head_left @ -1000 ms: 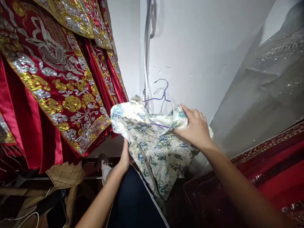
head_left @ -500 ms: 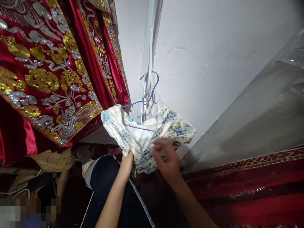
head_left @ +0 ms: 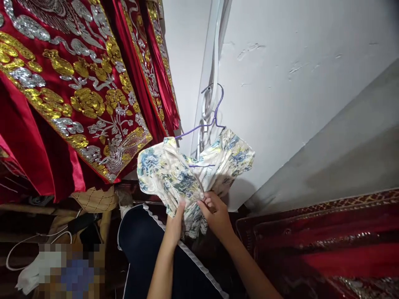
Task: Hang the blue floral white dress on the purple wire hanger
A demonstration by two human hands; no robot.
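Where the red embroidered robes (head_left: 77,95) hang at far left, gold and silver thread covers the panels; their upper parts are cut off by the frame edge. Below them: a tan quilted item (head_left: 95,198), white cable (head_left: 37,243), and a blurred patch that cannot be read.

Centre: floral garment (head_left: 187,174), cream with blue and yellow print, on a purple wire hanger (head_left: 207,120) whose hook rises against the white wall (head_left: 296,83). The garment hangs directly above and beyond both hands, its long axis running down toward them.

Left hand (head_left: 175,222): closed on the garment's lower front, fingers pinching cloth. Right hand (head_left: 215,214): touching it alongside, fingertips pinched at the same seam; what lies between them is too small to tell. Both equally near.

The garment's hem is hidden behind the hands. Right: red trimmed fabric (head_left: 327,245), partly out of frame.
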